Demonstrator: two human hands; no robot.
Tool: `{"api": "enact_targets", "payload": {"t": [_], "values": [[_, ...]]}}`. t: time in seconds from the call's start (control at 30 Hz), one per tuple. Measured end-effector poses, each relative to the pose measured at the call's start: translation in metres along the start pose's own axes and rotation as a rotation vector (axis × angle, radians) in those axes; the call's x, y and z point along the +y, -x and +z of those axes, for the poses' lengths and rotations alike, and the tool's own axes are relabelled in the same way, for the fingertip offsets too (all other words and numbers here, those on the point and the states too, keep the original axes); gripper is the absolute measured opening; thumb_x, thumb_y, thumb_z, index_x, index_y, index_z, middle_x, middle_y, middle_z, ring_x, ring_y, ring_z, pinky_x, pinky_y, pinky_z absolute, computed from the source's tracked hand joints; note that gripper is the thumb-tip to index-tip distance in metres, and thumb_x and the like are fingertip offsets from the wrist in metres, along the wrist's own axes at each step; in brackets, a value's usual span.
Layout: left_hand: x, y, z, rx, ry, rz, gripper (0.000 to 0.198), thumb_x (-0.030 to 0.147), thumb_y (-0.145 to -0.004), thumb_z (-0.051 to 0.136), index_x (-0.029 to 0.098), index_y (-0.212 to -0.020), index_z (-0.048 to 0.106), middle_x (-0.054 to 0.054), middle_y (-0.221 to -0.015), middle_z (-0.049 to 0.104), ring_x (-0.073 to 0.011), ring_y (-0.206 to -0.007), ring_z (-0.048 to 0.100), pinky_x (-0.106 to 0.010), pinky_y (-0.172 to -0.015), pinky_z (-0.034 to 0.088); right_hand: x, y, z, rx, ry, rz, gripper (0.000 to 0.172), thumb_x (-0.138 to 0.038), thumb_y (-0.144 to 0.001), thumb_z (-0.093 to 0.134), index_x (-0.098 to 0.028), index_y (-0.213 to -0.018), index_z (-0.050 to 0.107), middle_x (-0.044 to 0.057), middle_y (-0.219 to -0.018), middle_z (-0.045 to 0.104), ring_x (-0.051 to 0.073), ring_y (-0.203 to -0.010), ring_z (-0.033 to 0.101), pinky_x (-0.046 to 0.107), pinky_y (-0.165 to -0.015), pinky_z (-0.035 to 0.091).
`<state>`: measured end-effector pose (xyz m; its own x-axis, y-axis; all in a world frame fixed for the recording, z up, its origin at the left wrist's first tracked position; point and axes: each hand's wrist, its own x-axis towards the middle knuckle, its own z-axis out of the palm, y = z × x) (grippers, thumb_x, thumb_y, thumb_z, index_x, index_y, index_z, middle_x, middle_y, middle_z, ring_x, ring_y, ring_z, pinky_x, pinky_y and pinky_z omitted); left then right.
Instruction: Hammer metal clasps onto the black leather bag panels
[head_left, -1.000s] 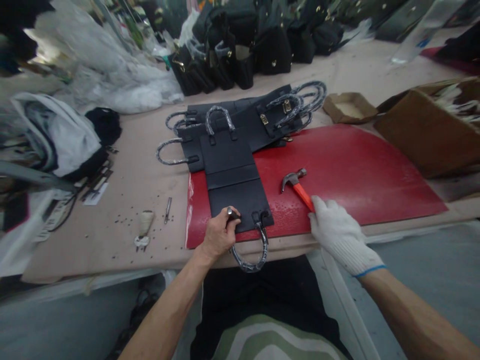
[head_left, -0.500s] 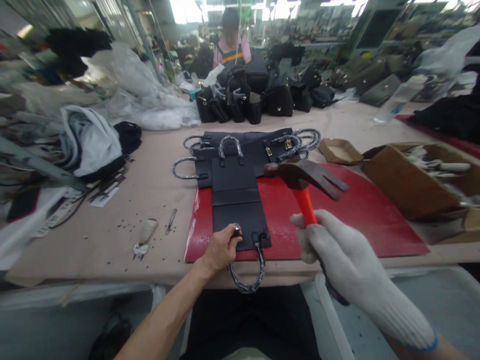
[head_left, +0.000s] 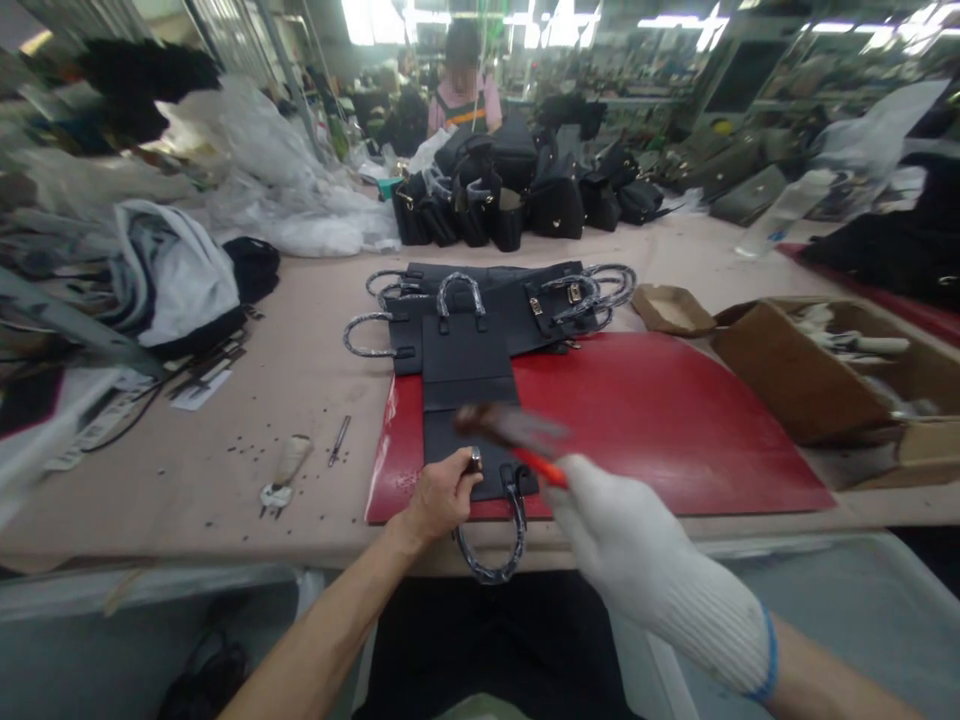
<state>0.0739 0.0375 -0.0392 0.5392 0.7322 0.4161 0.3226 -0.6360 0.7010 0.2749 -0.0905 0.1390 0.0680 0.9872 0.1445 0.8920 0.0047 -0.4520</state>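
Observation:
A flat black leather bag panel [head_left: 467, 385] with wrapped handles lies on a red cutting mat [head_left: 645, 420] at the table's front edge. My bare left hand [head_left: 441, 495] pinches a small metal punch [head_left: 475, 459] upright on the panel's near end. My right hand [head_left: 626, 545], in a white knit glove, grips the orange handle of a hammer [head_left: 510, 430]. The blurred hammer head sits just above the punch. The near bag handle [head_left: 491, 545] hangs over the table edge.
More black panels [head_left: 525, 295] are stacked behind the mat, with finished black bags [head_left: 517, 200] farther back. A cardboard box [head_left: 817, 365] stands at right. An awl [head_left: 281, 475] and a pin [head_left: 339, 440] lie at left, near cloth and plastic piles. A person stands far back.
My right hand picked the hammer up off the red mat, raised it high, and has now swung it down toward the punch. My left hand stayed on the punch.

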Motion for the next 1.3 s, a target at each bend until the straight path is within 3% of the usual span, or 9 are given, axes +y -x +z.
{"api": "enact_targets", "payload": {"t": [0.07,0.23,0.4,0.6,0.73,0.9,1.0,1.13,1.3], "values": [[0.000,0.000,0.001,0.007,-0.004,-0.009,0.019,0.011,-0.091,0.057,0.023,-0.104,0.063,-0.005,-0.086,0.074,-0.0212,-0.076,0.075,-0.027,-0.066,0.057,0.005,0.001,0.007,-0.126,0.118,-0.004,0.026,-0.035,-0.100,0.040,-0.024,-0.082,0.056,0.006,-0.065,0.066,0.023,-0.053,0.060,0.032,-0.051,0.032],[-0.002,0.002,0.001,0.011,0.003,0.002,0.016,0.014,-0.092,0.056,0.022,-0.104,0.063,-0.007,-0.093,0.075,-0.0221,-0.084,0.076,-0.029,-0.074,0.059,0.006,0.002,0.011,-0.006,-0.027,-0.015,0.026,-0.035,-0.106,0.036,-0.023,-0.091,0.054,0.005,-0.074,0.069,0.019,-0.058,0.064,0.028,-0.054,0.035],[-0.002,0.002,-0.001,-0.006,0.006,-0.013,0.017,0.013,-0.091,0.057,0.022,-0.104,0.063,-0.006,-0.090,0.075,-0.0206,-0.079,0.075,-0.028,-0.071,0.059,0.013,0.000,0.020,-0.203,0.281,0.020,0.017,-0.032,-0.102,0.049,-0.022,-0.089,0.057,0.005,-0.071,0.070,0.023,-0.058,0.065,0.031,-0.054,0.023],[0.001,0.003,-0.002,-0.006,0.048,-0.027,0.015,0.017,-0.094,0.056,0.022,-0.107,0.061,-0.006,-0.096,0.075,-0.0202,-0.088,0.075,-0.031,-0.082,0.061,0.080,0.006,0.044,-0.064,0.411,0.304,0.021,-0.036,-0.105,0.047,-0.020,-0.095,0.058,0.005,-0.077,0.068,0.022,-0.063,0.064,0.031,-0.057,0.027],[0.004,0.004,-0.003,-0.015,0.043,-0.042,0.015,0.019,-0.095,0.056,0.021,-0.108,0.062,-0.006,-0.098,0.075,-0.0202,-0.091,0.075,-0.031,-0.085,0.061,0.120,0.011,0.072,0.028,0.494,0.246,0.025,-0.030,-0.101,0.051,-0.014,-0.117,0.063,0.014,-0.103,0.070,0.027,-0.084,0.066,0.035,-0.069,0.042],[0.008,0.003,-0.008,-0.028,0.028,-0.041,0.014,0.022,-0.096,0.059,0.021,-0.109,0.065,-0.007,-0.102,0.076,-0.0207,-0.096,0.075,-0.032,-0.088,0.061,0.093,0.003,0.103,0.233,0.229,0.057,0.037,-0.031,-0.098,0.055,-0.014,-0.131,0.062,0.018,-0.128,0.064,0.034,-0.114,0.060,0.049,-0.099,0.047],[0.009,0.003,-0.010,-0.009,-0.003,-0.017,0.012,0.021,-0.096,0.061,0.021,-0.107,0.067,-0.007,-0.101,0.077,-0.0207,-0.096,0.075,-0.032,-0.087,0.062,0.066,-0.007,0.124,0.188,0.053,0.016,0.043,-0.035,-0.094,0.064,-0.014,-0.131,0.063,0.017,-0.130,0.064,0.035,-0.118,0.058,0.052,-0.107,0.044],[0.009,0.006,-0.011,0.015,0.002,0.068,0.011,0.020,-0.096,0.062,0.020,-0.104,0.070,-0.006,-0.098,0.078,-0.0197,-0.092,0.076,-0.030,-0.084,0.063,0.052,-0.013,0.147,0.145,-0.001,-0.008,0.047,-0.032,-0.088,0.069,-0.017,-0.132,0.063,0.016,-0.136,0.062,0.037,-0.128,0.052,0.061,-0.120,0.028],[0.010,0.009,-0.012,0.131,0.020,-0.084,0.011,0.018,-0.093,0.066,0.019,-0.102,0.073,-0.005,-0.098,0.080,-0.0192,-0.091,0.078,-0.030,-0.084,0.065,0.055,-0.013,0.151,0.122,-0.006,0.005,0.050,-0.031,-0.086,0.068,-0.015,-0.133,0.064,0.016,-0.138,0.061,0.037,-0.131,0.050,0.060,-0.123,0.024]]}}
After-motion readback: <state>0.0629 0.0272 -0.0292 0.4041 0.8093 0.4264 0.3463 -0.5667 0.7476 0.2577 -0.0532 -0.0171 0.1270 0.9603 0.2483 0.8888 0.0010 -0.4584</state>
